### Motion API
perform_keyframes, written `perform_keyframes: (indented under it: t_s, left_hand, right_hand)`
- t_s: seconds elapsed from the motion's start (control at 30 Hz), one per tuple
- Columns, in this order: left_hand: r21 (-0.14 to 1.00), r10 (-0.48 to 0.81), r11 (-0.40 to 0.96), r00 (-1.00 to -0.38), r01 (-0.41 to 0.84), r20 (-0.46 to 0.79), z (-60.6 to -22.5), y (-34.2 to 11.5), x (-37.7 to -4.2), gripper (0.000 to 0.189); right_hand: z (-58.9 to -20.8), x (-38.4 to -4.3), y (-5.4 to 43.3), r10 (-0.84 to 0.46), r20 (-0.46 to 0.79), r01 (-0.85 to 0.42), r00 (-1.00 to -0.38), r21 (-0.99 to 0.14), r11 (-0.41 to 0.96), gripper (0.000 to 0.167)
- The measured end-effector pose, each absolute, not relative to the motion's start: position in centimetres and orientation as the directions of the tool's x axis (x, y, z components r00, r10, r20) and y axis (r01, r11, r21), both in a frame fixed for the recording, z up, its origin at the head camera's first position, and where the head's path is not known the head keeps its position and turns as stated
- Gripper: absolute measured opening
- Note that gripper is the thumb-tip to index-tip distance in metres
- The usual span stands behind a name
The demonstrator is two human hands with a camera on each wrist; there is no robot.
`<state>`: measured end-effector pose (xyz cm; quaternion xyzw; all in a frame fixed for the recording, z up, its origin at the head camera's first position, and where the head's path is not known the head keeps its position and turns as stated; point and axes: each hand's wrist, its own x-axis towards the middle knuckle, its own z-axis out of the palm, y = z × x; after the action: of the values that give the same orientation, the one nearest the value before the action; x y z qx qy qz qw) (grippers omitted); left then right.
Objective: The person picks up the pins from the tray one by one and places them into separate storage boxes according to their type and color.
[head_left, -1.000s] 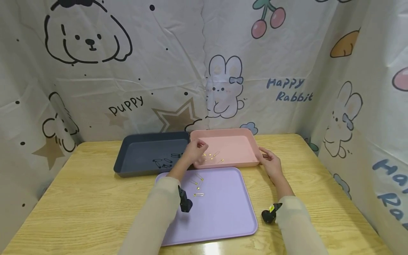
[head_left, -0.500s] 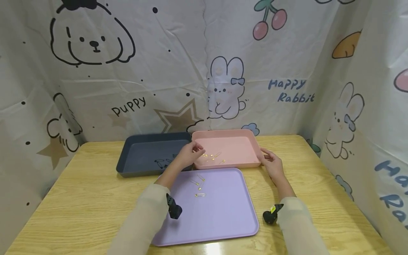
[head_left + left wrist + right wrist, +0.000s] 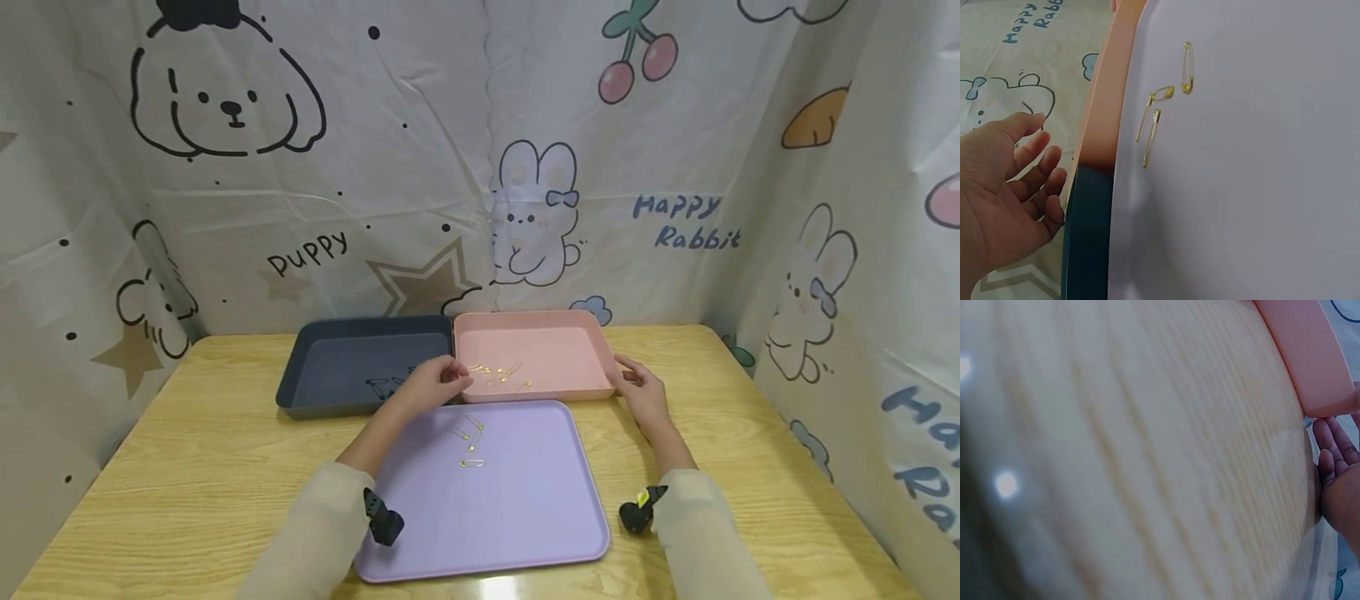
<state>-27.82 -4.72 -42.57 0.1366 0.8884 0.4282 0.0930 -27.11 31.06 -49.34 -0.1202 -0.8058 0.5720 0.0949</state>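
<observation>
My left hand (image 3: 431, 383) hovers over the corner where the dark grey tray (image 3: 300, 367) and the pink tray (image 3: 555, 346) meet. In the left wrist view its fingers are loosely bent with nothing between them. My right hand (image 3: 643, 396) touches the right end of the pink tray, fingertips at its wall. Several gold safety pins (image 3: 503, 379) lie in the pink tray's left part. More gold safety pins (image 3: 1187, 69) rest on the purple tray (image 3: 517, 500), near its far edge. Black safety pins (image 3: 377, 386) lie in the dark grey tray, partly hidden by my left arm.
All three trays stand on a wooden table (image 3: 172, 467), the purple one in front of the other two. A printed curtain (image 3: 420, 167) encloses the back and sides. A small black camera sits on each wrist, the left camera (image 3: 384, 518) over the purple tray.
My left hand has drawn back left and toward me, from above the pink tray to the trays' meeting corner. My right hand stays at the pink tray's side. The head view has shifted slightly.
</observation>
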Motion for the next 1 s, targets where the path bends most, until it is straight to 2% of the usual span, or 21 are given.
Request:
perform_keyframes:
  t_s: [0.27,0.47,0.6,0.8,1.0]
  left_hand:
    - [0.755,0.357,0.623,-0.933,0.203,-0.043,-42.7,-5.4,-26.3,0.016]
    - [0.661,0.471,0.644,-0.88,0.386,0.055,-43.0,-5.8,-25.0,0.011]
    - [0.578,0.542,0.661,-0.837,0.478,0.074,-43.6,-6.1,-24.2,0.011]
    - [0.504,0.632,0.654,-0.773,0.564,0.046,-44.5,-6.3,-23.1,0.01]
    - [0.475,0.647,0.674,-0.762,0.566,-0.009,-45.2,-6.5,-22.2,0.006]
  right_hand:
    - [-49.6,-27.0,31.0,0.3,0.007,0.093,-0.954,-0.943,0.319,0.051]
    - [-49.5,-27.0,30.8,0.305,0.011,0.084,-0.952,-0.951,0.297,0.05]
    - [-49.3,-27.0,30.7,0.304,0.009,0.083,-0.953,-0.954,0.287,0.05]
    - [-49.1,-27.0,30.6,0.308,-0.001,0.094,-0.951,-0.953,0.288,0.049]
    - [-49.2,-26.9,30.7,0.306,-0.003,0.096,-0.952,-0.953,0.289,0.05]
